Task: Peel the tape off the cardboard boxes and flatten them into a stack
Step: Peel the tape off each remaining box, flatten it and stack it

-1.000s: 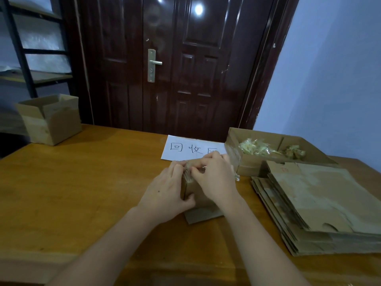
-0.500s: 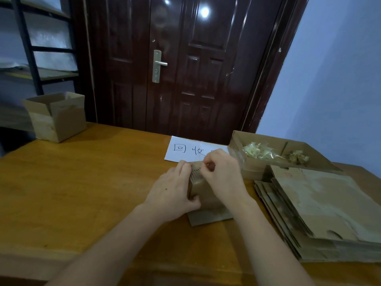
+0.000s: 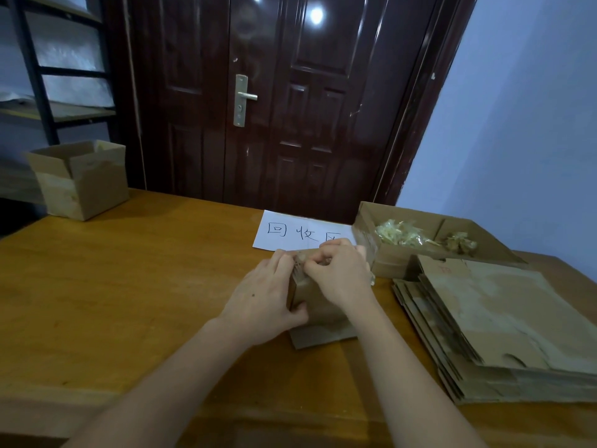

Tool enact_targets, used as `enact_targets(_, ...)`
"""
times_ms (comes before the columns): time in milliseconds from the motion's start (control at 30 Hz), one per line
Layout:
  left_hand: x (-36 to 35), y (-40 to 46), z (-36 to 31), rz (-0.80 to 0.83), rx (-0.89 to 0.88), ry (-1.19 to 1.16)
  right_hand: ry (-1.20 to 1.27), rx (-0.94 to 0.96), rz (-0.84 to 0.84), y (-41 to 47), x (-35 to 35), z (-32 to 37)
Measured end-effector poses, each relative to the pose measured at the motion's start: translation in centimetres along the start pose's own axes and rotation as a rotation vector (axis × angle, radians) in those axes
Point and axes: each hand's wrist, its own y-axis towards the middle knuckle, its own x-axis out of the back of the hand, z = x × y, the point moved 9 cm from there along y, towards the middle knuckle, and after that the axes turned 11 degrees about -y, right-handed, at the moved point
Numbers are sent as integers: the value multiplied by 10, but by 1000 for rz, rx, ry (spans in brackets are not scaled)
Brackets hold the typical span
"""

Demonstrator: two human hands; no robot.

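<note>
The left hand (image 3: 258, 302) wraps the near-left corner of the small cardboard box (image 3: 315, 302), thumb hooked on its front face, bracing it. The right hand (image 3: 339, 273) sits on top of the box with its fingertips bunched as if pinching a strip of tape at the top edge; the tape itself is too hidden to make out, so whether it is truly gripped cannot be told. The box stands on the wooden tabletop (image 3: 145, 286), with one flap (image 3: 323, 337) splayed flat towards the person. Just right of the box lies the stack of flattened cartons (image 3: 500, 321), and behind that stack an open tray box (image 3: 400, 253) holds crumpled tape scraps (image 3: 400, 234). Directly behind the box is a white sheet (image 3: 284, 231) with handwritten characters, "回收" plus a third partly covered by the right hand. Far to the left of the box, at the tabletop's back corner, waits another upright box (image 3: 80, 179). The tape could tear short or lift the paper skin if pulled too steeply, and the light box could tip if the left hand's brace loosens.
</note>
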Motion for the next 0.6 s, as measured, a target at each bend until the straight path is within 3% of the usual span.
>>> enact_targets(200, 2, 2, 0, 22, 6, 22, -136, 9, -77, 6, -2, 10)
enact_targets(367, 3, 8, -3, 43, 17, 139, -27, 3, -159, 7, 15, -11)
enact_targets(600, -6, 8, -7, 54, 24, 119, 100, -25, -180, 6, 23, -29)
